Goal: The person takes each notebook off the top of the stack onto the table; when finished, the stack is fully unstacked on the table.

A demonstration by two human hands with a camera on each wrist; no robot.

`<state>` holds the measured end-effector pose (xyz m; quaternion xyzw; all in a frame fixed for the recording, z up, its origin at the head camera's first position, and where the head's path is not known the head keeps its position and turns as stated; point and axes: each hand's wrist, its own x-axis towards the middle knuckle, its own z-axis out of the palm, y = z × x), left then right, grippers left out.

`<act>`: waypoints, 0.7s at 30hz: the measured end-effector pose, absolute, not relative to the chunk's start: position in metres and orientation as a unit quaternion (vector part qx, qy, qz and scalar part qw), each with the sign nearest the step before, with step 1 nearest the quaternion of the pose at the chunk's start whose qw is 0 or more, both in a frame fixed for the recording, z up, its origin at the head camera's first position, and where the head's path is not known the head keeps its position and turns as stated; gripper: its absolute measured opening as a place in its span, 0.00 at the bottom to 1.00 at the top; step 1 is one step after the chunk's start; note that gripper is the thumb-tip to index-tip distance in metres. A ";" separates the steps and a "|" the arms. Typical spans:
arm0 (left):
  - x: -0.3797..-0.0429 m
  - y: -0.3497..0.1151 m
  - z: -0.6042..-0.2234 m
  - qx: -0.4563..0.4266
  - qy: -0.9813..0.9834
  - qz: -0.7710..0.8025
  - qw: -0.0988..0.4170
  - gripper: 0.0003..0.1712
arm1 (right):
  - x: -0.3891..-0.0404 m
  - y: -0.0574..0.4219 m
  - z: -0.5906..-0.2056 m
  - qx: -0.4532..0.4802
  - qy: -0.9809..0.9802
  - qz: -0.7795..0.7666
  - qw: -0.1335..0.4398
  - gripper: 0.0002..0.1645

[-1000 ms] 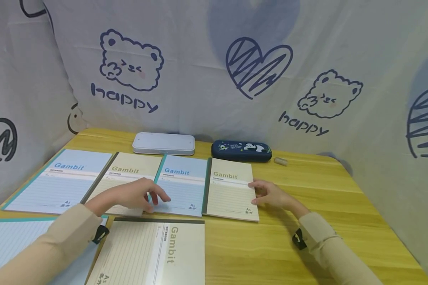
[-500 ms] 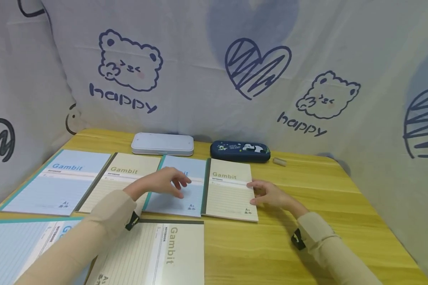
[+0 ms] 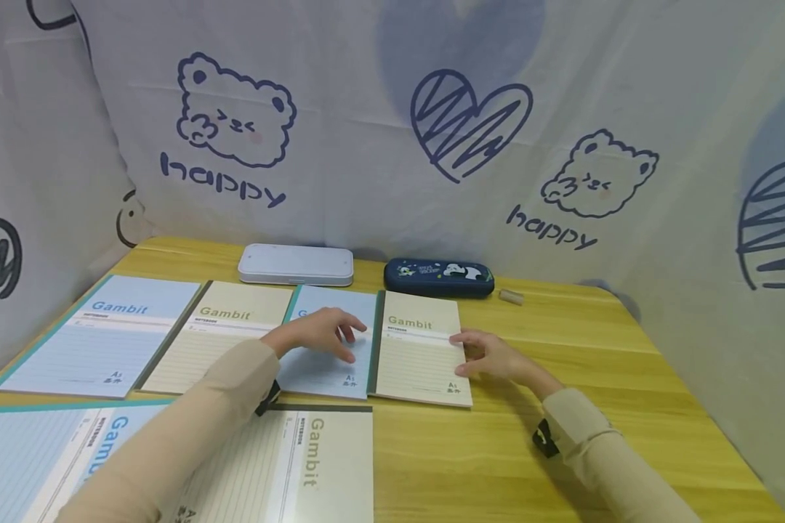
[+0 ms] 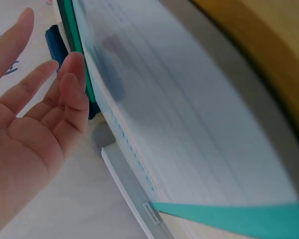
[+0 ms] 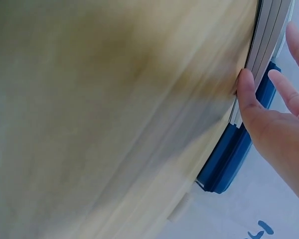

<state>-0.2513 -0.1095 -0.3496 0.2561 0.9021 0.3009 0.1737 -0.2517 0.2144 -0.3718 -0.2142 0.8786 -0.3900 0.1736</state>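
My left hand hovers over a blue Gambit notebook with its fingers loosely bent and nothing in them. The left wrist view shows that hand apart from the notebook's cover. To the right lies a cream Gambit notebook with a dark spine. My right hand touches its right edge with the thumb and a fingertip, the hand staying spread. Up close in the right wrist view, one digit of the right hand rests against the page edges.
Two more notebooks, blue and cream, continue the row leftward. Nearer me lie another blue one and a cream one, turned sideways. A white case, a dark panda case and a small tan block stand behind.
My left hand has moved right across the blue notebook, toward the cream one at the row's right end. The right hand stays at that cream notebook's edge.
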 end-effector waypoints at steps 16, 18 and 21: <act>-0.261 -0.092 -0.357 0.211 0.913 0.275 0.215 0.43 | -0.253 0.196 -0.370 -0.206 0.921 -0.301 0.136 0.48; -0.261 -0.091 -0.357 0.208 0.914 0.273 0.216 0.43 | -0.254 0.194 -0.371 -0.201 0.926 -0.293 0.124 0.49; -0.262 -0.089 -0.358 0.206 0.916 0.267 0.217 0.44 | -0.255 0.192 -0.370 -0.176 0.931 -0.295 0.126 0.49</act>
